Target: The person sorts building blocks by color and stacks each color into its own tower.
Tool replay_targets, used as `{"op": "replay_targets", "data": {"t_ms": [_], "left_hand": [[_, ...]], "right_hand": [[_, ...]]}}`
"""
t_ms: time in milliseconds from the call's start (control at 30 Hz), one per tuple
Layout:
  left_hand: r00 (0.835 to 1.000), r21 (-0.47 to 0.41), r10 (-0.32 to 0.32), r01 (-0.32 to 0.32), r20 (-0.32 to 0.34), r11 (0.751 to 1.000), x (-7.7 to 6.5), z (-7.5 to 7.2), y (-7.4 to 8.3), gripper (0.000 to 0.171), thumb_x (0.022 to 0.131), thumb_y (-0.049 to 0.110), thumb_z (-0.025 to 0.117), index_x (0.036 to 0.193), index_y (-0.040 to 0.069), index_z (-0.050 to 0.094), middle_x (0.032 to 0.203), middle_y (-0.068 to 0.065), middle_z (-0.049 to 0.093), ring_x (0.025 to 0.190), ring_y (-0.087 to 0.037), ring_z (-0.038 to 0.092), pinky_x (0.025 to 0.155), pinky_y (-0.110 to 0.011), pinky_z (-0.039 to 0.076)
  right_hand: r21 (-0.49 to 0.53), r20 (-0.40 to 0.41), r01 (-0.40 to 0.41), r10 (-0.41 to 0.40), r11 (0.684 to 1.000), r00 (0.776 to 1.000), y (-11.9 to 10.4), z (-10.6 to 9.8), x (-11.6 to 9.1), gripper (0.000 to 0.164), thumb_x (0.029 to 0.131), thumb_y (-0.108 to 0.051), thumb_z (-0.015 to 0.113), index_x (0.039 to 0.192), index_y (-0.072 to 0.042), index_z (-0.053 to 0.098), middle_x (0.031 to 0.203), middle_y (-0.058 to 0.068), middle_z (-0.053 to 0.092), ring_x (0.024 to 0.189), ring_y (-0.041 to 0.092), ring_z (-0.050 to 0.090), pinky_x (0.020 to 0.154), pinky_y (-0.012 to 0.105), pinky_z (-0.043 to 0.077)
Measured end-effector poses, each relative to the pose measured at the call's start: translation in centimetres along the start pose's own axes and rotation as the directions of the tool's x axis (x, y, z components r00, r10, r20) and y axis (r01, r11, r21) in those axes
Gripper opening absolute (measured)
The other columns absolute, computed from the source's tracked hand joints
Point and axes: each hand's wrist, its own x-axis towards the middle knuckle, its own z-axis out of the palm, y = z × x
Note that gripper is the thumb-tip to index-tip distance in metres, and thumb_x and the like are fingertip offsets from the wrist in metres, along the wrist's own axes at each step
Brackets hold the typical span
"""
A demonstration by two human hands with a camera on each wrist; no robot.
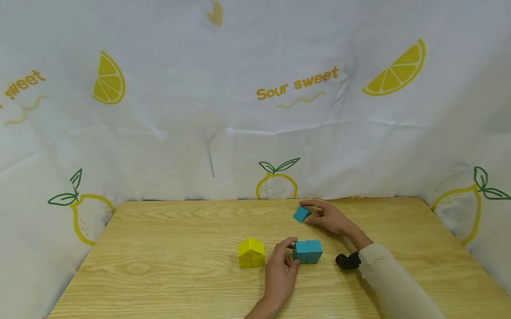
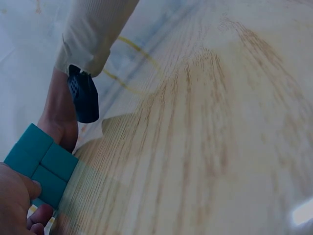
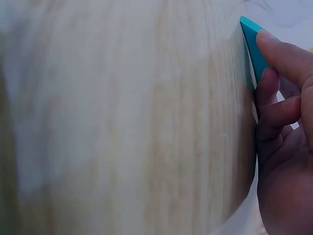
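Observation:
Several blue blocks [image 1: 307, 251] are stacked in a two-by-two face on the table. My left hand [image 1: 280, 272] holds this stack from its left side, thumb at the near face and index finger toward the far side; the left wrist view shows the thumb against the blocks [image 2: 43, 166]. Farther back and slightly right, my right hand [image 1: 328, 217] pinches one more blue block [image 1: 301, 214] between thumb and finger. In the right wrist view this block [image 3: 253, 46] looks wedge-shaped, partly hidden by the fingers, close to the tabletop.
A yellow block stack [image 1: 251, 253] with a peaked top stands left of my left hand. On the right wrist sits a black camera [image 1: 348, 261]. The wooden table [image 1: 166, 277] ends at a white cloth backdrop [image 1: 187, 157] with lemon prints behind and at both sides.

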Motion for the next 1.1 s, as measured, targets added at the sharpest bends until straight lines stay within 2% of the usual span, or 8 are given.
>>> {"op": "replay_targets", "data": {"t_ms": [133,267,567,633,867,1100], "left_hand": [[1.0,0.001,-0.009,0.009,0.0,1.0,-0.1,0.0,0.0,0.057,0.079,-0.012,0.07,0.127,0.016,0.054,0.111,-0.002,0.059,0.066,-0.003,0.047,0.059,-0.02,0.044],[1.0,0.002,-0.022,0.022,0.001,1.0,-0.1,0.0,0.0,0.058,0.079,-0.011,0.071,0.127,0.017,0.054,0.111,-0.002,0.059,0.066,-0.003,0.047,0.059,-0.019,0.044],[1.0,0.007,-0.02,0.02,-0.001,1.0,0.0,0.0,0.0,0.059,0.078,-0.012,0.071,0.127,0.016,0.054,0.111,-0.002,0.059,0.067,-0.002,0.047,0.06,-0.019,0.044],[1.0,0.01,-0.019,0.019,-0.001,1.0,0.0,0.0,0.0,0.059,0.079,-0.012,0.071,0.127,0.017,0.054,0.111,-0.001,0.059,0.067,-0.002,0.047,0.06,-0.019,0.044],[1.0,0.012,-0.02,0.02,0.001,1.0,0.0,0.1,-0.1,0.058,0.079,-0.012,0.071,0.127,0.016,0.054,0.111,-0.001,0.059,0.067,-0.003,0.047,0.06,-0.02,0.043],[1.0,0.011,-0.024,0.024,0.001,1.0,0.0,0.1,-0.2,0.059,0.079,-0.012,0.071,0.127,0.018,0.054,0.111,-0.001,0.059,0.067,-0.003,0.047,0.06,-0.02,0.044]], "right_hand": [[-0.051,-0.005,-0.002,0.001,0.999,1.0,0.0,0.0,-0.1,0.051,0.092,-0.017,0.066,0.138,-0.004,0.049,0.141,0.016,0.043,0.079,0.018,0.061,0.072,0.031,0.048],[-0.054,-0.02,-0.028,0.027,0.998,0.999,0.1,0.0,-0.3,0.049,0.09,-0.02,0.068,0.134,-0.003,0.053,0.134,0.019,0.048,0.084,0.019,0.061,0.074,0.032,0.048],[0.065,-0.032,-0.093,0.095,0.994,0.995,0.0,-0.2,-1.2,0.048,0.088,-0.019,0.071,0.13,-0.003,0.056,0.128,0.019,0.053,0.101,0.03,0.062,0.08,0.037,0.051],[0.071,-0.039,-0.107,0.11,0.992,0.993,0.1,-0.2,-1.4,0.048,0.087,-0.02,0.073,0.13,-0.006,0.056,0.128,0.018,0.053,0.1,0.029,0.062,0.079,0.036,0.051],[0.087,-0.056,-0.114,0.119,0.99,0.991,0.8,0.0,-2.0,0.043,0.086,-0.021,0.073,0.125,-0.01,0.059,0.125,0.015,0.055,0.079,0.025,0.063,0.068,0.033,0.051],[0.083,-0.1,-0.114,0.122,0.99,0.988,0.9,0.2,-2.3,0.04,0.085,-0.025,0.074,0.121,-0.012,0.062,0.11,0.011,0.061,0.077,0.023,0.061,0.066,0.032,0.051]]}}
